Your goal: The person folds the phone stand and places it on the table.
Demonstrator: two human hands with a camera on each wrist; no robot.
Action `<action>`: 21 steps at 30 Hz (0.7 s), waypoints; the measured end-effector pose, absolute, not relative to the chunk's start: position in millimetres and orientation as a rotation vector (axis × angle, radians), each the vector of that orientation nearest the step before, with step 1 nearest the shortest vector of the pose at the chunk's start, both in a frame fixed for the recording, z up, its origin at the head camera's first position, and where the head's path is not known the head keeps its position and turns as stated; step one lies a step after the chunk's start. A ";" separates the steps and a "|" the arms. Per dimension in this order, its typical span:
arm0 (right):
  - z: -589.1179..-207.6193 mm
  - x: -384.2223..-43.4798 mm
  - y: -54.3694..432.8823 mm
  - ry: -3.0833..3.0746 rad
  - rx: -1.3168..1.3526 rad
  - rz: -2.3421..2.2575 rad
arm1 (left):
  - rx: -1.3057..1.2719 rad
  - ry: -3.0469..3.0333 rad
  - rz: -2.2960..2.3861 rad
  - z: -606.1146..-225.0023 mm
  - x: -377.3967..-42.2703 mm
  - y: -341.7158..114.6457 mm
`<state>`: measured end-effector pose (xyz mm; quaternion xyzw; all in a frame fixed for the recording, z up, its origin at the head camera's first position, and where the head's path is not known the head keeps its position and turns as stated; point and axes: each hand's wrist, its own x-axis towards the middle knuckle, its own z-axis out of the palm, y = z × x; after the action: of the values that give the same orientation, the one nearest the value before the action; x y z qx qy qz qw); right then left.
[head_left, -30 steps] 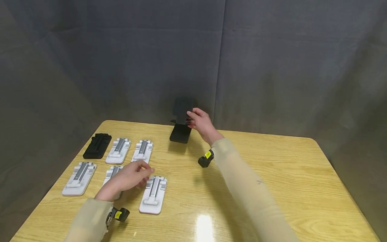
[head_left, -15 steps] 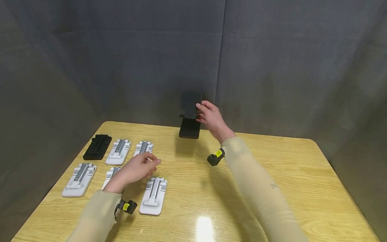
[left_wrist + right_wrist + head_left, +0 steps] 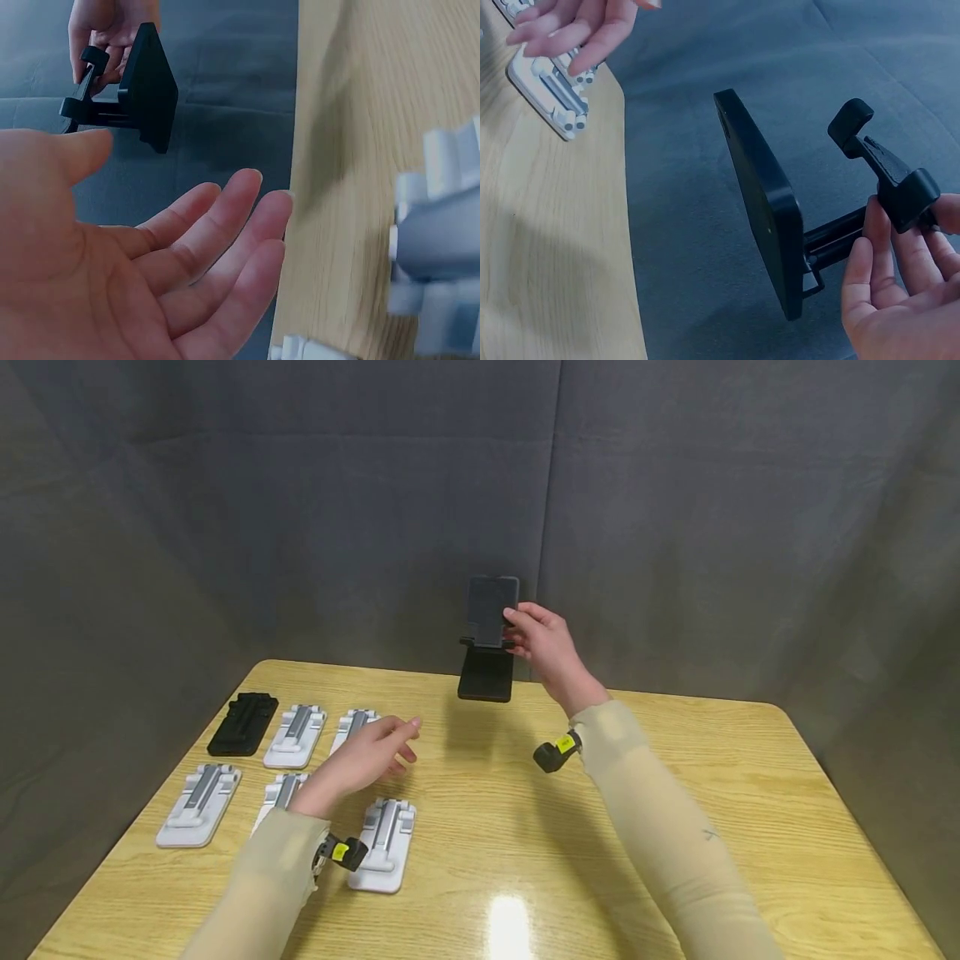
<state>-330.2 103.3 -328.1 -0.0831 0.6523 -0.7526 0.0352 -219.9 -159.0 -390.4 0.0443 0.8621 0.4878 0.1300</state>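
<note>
My right hand [image 3: 551,647] pinches an unfolded black phone stand [image 3: 487,610] by its upper plate, near the back edge of the table. In the right wrist view the stand's flat base [image 3: 761,202] hangs off the table surface, joined by a slim arm to the cradle my fingers hold. My left hand [image 3: 367,756] hovers over the folded white stands with nothing in it; its fingers are loosely extended in the left wrist view. Below it lies a white folded stand [image 3: 384,843], and another white stand [image 3: 279,793] is partly hidden by the left arm.
On the left of the wooden table [image 3: 637,827] lie a folded black stand [image 3: 242,724] and several white ones, including a white stand [image 3: 198,806] near the left edge. A dark grey curtain [image 3: 300,527] hangs close behind the table.
My right hand has carried the black phone stand up and to the right, and its upper plate now faces the head camera more. My left hand has moved right and forward, its fingers spreading.
</note>
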 end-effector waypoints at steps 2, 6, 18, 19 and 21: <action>-326.4 -328.4 105.0 2.014 -0.266 -2.306 | 0.133 2.491 1.456 -389.7 -221.9 -153.9; -325.2 -324.8 109.1 2.029 -0.291 -2.293 | 0.135 2.447 1.538 -388.4 -225.3 -143.5; -321.9 -311.7 117.9 2.070 -0.358 -2.248 | 0.197 2.418 1.630 -383.7 -230.4 -111.6; -321.3 -310.5 118.2 2.068 -0.361 -2.250 | 0.213 2.403 1.648 -383.0 -231.1 -109.0; -320.1 -308.0 118.7 2.064 -0.373 -2.256 | 0.230 2.361 1.685 -381.1 -232.0 -103.5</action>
<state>-308.0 118.7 -320.1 -0.1209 0.6697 -0.7321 0.0307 -232.0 -103.5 -381.1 0.0785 0.8060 0.5751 0.1158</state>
